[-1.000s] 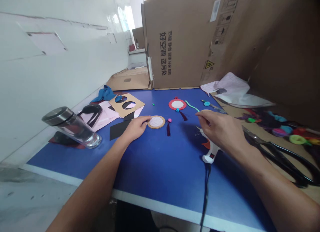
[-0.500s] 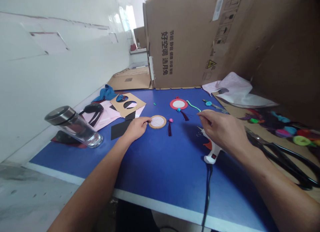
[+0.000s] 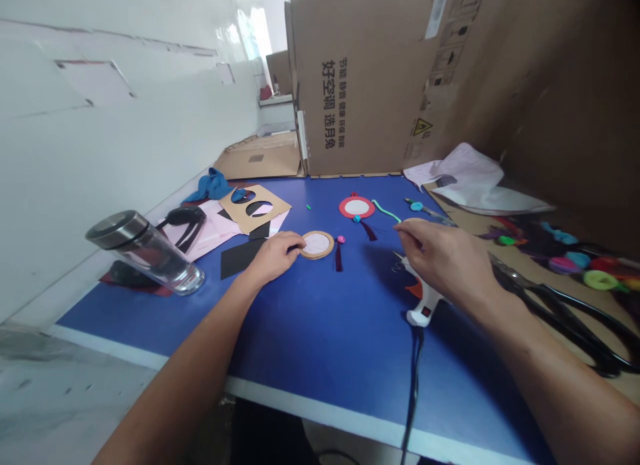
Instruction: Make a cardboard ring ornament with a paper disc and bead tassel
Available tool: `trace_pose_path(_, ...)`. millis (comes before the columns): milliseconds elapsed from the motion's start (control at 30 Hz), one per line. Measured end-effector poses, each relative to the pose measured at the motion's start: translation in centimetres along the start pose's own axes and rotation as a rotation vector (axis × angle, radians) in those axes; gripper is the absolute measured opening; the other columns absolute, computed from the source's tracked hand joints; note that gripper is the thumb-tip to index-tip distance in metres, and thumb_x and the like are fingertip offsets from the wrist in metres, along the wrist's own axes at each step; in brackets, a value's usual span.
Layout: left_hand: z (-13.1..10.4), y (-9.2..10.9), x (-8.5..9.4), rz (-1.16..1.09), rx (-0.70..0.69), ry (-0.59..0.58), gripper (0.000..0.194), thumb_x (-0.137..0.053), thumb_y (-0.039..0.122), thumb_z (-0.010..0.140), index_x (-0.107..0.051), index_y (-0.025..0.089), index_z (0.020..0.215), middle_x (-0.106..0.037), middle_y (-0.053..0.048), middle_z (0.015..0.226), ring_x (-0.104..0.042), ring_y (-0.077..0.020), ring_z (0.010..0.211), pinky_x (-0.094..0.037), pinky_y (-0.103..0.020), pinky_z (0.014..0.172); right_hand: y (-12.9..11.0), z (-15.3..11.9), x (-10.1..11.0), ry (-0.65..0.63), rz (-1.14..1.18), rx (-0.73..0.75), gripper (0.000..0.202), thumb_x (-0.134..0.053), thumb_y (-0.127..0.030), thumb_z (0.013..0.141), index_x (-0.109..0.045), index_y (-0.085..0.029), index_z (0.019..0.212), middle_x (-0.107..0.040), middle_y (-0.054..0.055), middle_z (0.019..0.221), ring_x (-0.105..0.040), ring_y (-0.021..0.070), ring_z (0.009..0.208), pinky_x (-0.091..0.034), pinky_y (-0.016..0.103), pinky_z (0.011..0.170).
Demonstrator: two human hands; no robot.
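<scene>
In the last half-second little has shifted; the left hand [image 3: 274,257] and the cardboard-rimmed disc [image 3: 317,243] it pinches at the 9 o'clock edge have edged slightly toward 3 o'clock; the gap to the pink bead [image 3: 341,239] with its dark tassel [image 3: 339,259], lying there on the worktop [image 3: 320,325], is now narrower, the two seemingly just apart; the right hand [image 3: 443,251] has hardly moved, its fingertips drawn together beside the green cord [image 3: 386,212], though whether they nip it I cannot tell; the glue gun [image 3: 424,303] lies at the disc's 4 o'clock.
</scene>
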State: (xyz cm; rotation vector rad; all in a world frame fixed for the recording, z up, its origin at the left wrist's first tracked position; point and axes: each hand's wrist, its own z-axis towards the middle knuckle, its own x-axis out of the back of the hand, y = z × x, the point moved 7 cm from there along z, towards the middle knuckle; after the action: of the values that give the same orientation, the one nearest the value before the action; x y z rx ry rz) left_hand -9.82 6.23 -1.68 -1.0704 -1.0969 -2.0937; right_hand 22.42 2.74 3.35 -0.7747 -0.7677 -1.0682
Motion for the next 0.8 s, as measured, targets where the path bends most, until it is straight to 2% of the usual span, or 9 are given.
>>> trace_pose_path(600,0.21,0.59,-0.03,0.014,-0.027,0.01,0.028,-0.061,0.012,0.096,-0.083,0.026,0.107,-0.084,-0.006,0.118,-0.077,-0.0268,0.115,-0.06,-0.047,0.108,0.42,0.24,0.54,0.035,-0.003,-0.024,0.038,-0.052,-0.032,0.106,-0.087,-0.028,0.121,-0.088,0.008,0.115,-0.081,0.0312,0.095,-0.04,0.035,0.063)
trace_pose_path(800,0.31,0.42,0.04,0.014,-0.021,0.031,0.024,-0.061,0.015,0.097,-0.082,0.024,0.105,-0.083,-0.006,0.116,-0.077,-0.0265,0.113,-0.061,-0.047,0.107,0.5,0.41,0.63,0.0,-0.009,-0.04,0.039,-0.051,-0.031,0.107,-0.087,-0.027,0.122,-0.088,0.008,0.118,-0.081,0.0314,0.099,-0.043,0.035,0.066)
